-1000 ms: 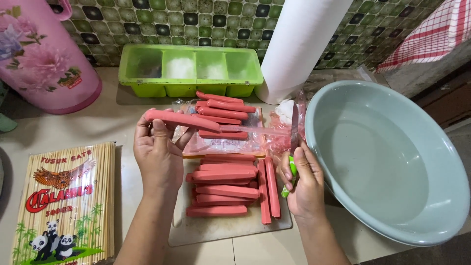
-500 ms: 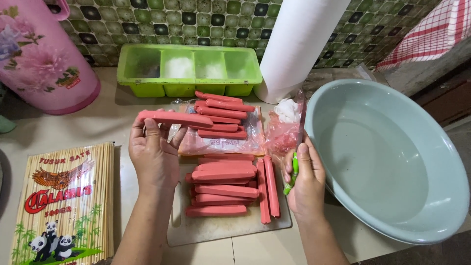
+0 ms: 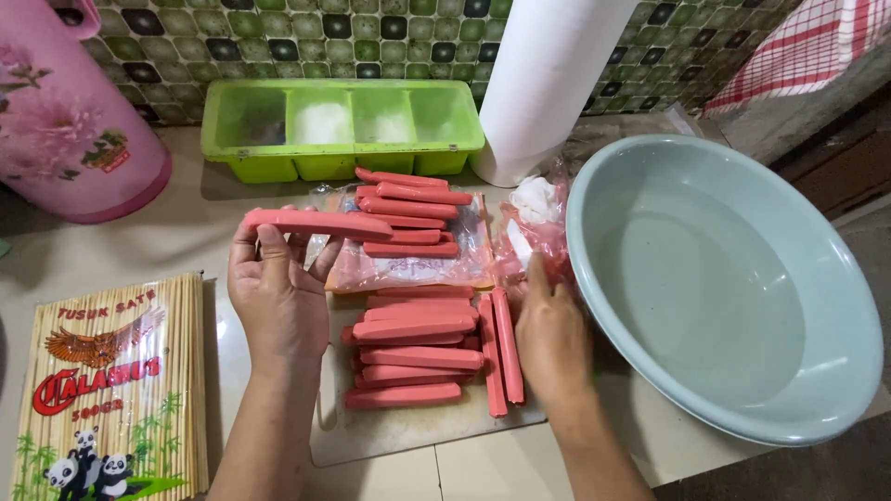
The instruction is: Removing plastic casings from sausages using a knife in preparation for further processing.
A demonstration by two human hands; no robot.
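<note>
On a pale tiled counter point(image 3: 139, 246) against a green mosaic wall point(image 3: 278, 37), the left hand point(image 3: 278, 297) pinches one pink sausage point(image 3: 316, 223) above the cutting board point(image 3: 408, 427), while the right hand point(image 3: 552, 325) fingers crumpled wrappers point(image 3: 534, 227), its grip unclear, beside a grey-green basin point(image 3: 724, 278).

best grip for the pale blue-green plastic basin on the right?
Take the wide pale blue-green plastic basin by its rolled rim, from the near-left side, closest to the right hand. Hook the fingers under the lip with the thumb on top. It sits upright, its smooth sloping walls offer little purchase, and it looks too wide to span, so a second grip opposite would likely steady it.
</note>
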